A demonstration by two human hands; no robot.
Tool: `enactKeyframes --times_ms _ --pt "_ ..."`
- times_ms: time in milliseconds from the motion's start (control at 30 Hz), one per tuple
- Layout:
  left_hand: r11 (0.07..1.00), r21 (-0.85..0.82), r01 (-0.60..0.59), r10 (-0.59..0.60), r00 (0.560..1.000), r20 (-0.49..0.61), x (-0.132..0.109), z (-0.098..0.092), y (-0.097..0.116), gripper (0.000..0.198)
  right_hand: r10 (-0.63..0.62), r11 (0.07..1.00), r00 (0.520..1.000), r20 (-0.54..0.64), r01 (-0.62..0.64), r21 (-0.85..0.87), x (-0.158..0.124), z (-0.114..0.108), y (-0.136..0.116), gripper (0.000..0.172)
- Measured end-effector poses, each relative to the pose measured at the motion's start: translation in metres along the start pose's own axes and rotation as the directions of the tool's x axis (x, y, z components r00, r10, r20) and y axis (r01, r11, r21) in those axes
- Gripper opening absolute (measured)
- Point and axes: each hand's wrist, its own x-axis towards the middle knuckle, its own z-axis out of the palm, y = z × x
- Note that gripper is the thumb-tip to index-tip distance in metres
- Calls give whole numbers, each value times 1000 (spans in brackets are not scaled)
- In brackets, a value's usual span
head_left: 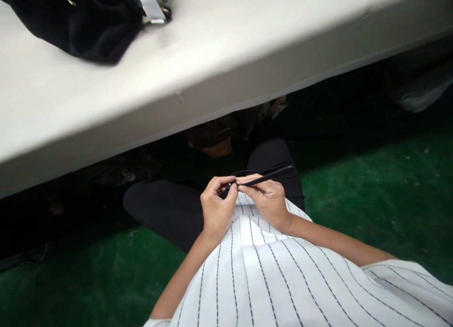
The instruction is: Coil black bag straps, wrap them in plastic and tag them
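A thin black strap point(272, 175) is held low over my lap, its loop reaching out to the right past my fingers. My left hand point(217, 203) pinches it at a small metal piece point(230, 185), perhaps a buckle, mostly hidden by the fingertips. Close against it, my right hand point(269, 199) grips the strap between thumb and fingers. The fingertips of both hands nearly meet. Up on the table lies a black cloth or soft bag point(88, 27) with gold-coloured metal bits and a white tag point(152, 7).
The pale table point(198, 48) runs across in front of me, its edge beyond my knees. Under it, in shadow, are a brown item point(215, 145) and a clear plastic bag point(421, 96). The floor point(382, 195) is green.
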Motion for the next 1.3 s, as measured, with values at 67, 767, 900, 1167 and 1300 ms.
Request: enactKeyframes --times_ms 67,767,900,1167,1300 --pt "996 -89 14 -18 999 -41 -2 4 0 13 -25 999 1000 -11 25 28 1 2 -1 9" --pt "779 -517 355 -233 929 288 13 -11 -11 31 -349 895 892 288 409 -180 -2 -4 0 26" --pt "724 -514 461 -261 872 414 18 -24 -11 30 -344 885 921 185 384 -265 7 -15 -4 32" --pt "770 -391 504 -229 791 568 9 -36 -8 28 95 966 733 674 95 -240 30 -33 -7 24" --pt "793 -378 477 -242 817 524 -1 -36 -12 26 122 979 724 679 26 -204 26 -38 -12 22"
